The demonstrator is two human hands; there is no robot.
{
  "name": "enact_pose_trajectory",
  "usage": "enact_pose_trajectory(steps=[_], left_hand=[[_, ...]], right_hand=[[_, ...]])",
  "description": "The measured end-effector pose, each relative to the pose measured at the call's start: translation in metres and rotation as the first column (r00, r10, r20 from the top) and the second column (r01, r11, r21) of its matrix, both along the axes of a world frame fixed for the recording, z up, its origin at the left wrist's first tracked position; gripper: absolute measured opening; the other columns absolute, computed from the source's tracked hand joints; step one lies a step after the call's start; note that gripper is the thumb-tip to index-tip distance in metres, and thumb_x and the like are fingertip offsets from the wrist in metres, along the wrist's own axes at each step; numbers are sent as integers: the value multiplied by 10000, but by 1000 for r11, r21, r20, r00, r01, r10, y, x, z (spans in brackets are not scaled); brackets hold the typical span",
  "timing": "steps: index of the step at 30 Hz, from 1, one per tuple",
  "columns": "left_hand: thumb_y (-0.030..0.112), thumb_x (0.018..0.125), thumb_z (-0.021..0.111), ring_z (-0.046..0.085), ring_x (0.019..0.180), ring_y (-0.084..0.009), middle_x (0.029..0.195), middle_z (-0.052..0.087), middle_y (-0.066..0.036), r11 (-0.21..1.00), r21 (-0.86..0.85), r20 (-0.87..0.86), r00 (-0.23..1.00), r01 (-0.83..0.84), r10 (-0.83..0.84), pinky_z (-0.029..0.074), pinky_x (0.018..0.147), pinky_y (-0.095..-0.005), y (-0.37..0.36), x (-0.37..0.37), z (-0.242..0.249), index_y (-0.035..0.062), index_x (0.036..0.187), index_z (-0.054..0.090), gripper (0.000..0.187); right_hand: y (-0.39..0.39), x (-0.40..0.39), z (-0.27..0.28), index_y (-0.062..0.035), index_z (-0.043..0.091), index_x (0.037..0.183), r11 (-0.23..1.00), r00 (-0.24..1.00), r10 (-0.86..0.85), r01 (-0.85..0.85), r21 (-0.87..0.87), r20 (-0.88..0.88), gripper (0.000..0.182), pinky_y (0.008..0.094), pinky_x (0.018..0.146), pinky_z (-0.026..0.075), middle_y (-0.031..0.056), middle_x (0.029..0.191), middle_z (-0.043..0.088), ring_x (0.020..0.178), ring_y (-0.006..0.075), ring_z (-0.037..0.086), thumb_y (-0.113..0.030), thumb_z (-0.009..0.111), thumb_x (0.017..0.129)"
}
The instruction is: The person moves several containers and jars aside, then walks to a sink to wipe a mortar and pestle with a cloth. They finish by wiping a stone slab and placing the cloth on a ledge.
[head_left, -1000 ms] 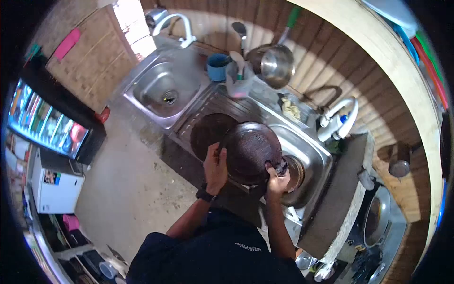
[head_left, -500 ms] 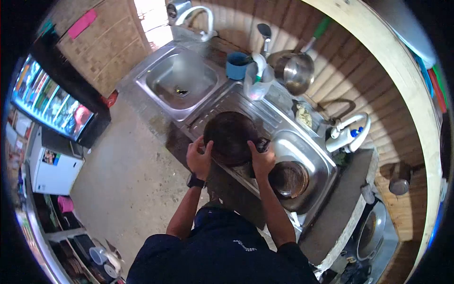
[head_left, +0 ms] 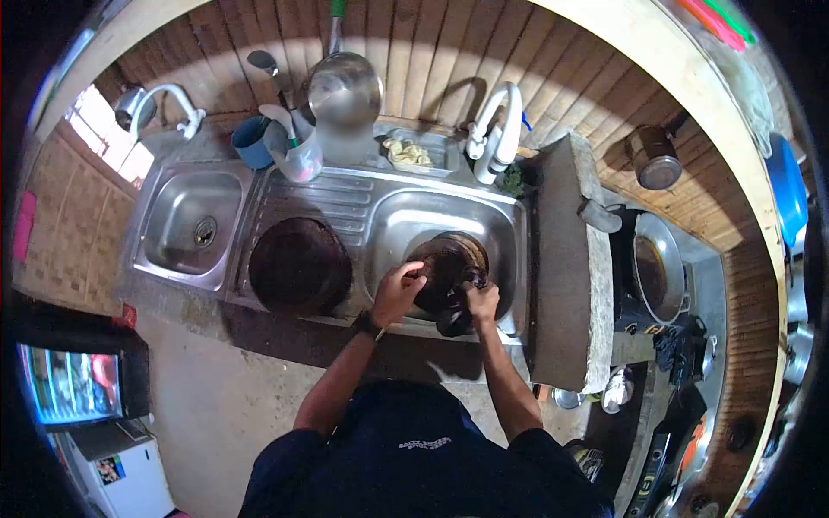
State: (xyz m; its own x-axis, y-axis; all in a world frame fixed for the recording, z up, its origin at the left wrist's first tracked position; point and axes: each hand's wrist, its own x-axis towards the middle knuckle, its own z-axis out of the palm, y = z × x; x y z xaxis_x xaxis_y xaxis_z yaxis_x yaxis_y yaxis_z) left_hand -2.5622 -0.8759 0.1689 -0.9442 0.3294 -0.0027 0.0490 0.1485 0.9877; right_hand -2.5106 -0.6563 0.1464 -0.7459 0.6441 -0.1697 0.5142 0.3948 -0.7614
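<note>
A large dark round pot [head_left: 300, 266] rests on the ribbed drainboard, to the left of my hands. In the right sink basin [head_left: 393, 220] lies a dark brown round vessel [head_left: 442, 263] with a worn, lighter rim at its right. My left hand [head_left: 399, 293] hovers at that vessel's left edge, fingers loosely bent and thumb apart, with nothing visible in it. My right hand [head_left: 482, 302] is closed at the vessel's right side on a dark, shiny item [head_left: 454, 321], whose kind I cannot tell.
Faucets rise behind the left basin [head_left: 192, 220] and behind the right basin, the right faucet [head_left: 501, 129] beside a white bottle. Cups with utensils [head_left: 298, 155] and a steel pan [head_left: 345, 89] are at the back. A concrete partition [head_left: 570, 268] separates the sink from a stove holding a wok [head_left: 661, 268].
Both hands have let go of the large dark pot, which now sits on the drainboard. They have moved right to the vessel in the basin, and the view has turned right.
</note>
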Motion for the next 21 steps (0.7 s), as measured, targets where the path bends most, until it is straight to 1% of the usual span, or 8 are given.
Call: enact_pose_trajectory(steps=[4,7,10,13,15,16,19,21], left_hand=[[305,851,700,616,1117,-341,1265,608,-207,866,-401,-171,953,-299,250,484,948,-423,44,-49,-147,13,1273,586,527],[317,829,719,621,1114,-344,1219,641,-196,733,-664,68,964,-150,259,487,954,-433,53,-59,-164,-3,1256,583,551],[327,813,739,633,1093,-333,1167,670,-179,942,-323,252,968,87,-2,494,942,-422,35,-71,-184,-1,1227,589,549],[336,787,772,639,1074,-327,1146,677,-171,965,-250,222,966,-73,131,496,923,-416,37,-73,-225,3,1160,619,523],[355,857,714,648,1002,-262,1082,685,-159,989,-127,178,979,-80,102,498,874,-375,37,-56,-151,-17,1126,629,467],[362,882,688,646,983,-245,1066,685,-153,996,-54,183,980,-70,78,497,861,-365,38,-49,-104,-22,1116,632,454],[369,983,559,633,898,-192,943,688,-134,988,77,122,985,-134,124,485,806,-335,50,-35,-61,-38,1069,645,424],[362,998,536,637,884,-192,898,686,-146,982,41,-2,983,-184,184,483,796,-336,50,-33,-56,-40,1058,648,422]], right_hand=[[39,10,-72,21,704,826,1000,996,-5,4,21,89,342,399,657,523,149,703,687,674,238,681,-291,742,692],[46,3,-114,45,693,794,999,995,-33,32,9,94,362,388,634,516,143,675,664,635,206,637,-298,749,693],[37,-1,-127,85,665,729,988,988,-151,151,-14,12,382,371,580,493,140,638,633,610,185,610,-281,763,679],[24,-1,-75,77,663,738,987,981,-158,154,44,115,349,362,569,488,140,641,635,594,188,605,-255,757,690],[43,-9,-100,66,662,747,982,971,-126,151,-113,204,328,360,582,495,117,650,636,599,190,600,-247,746,698],[47,-5,-111,49,649,716,887,983,-179,183,-423,48,303,356,566,480,71,621,597,591,177,576,-235,752,686],[52,-13,-141,38,653,722,915,948,-302,260,-308,-97,300,354,592,475,54,692,616,672,173,585,-238,765,690],[42,-22,-78,38,660,879,949,962,-261,242,-201,-77,399,355,731,476,100,906,667,819,200,595,-337,747,777]])
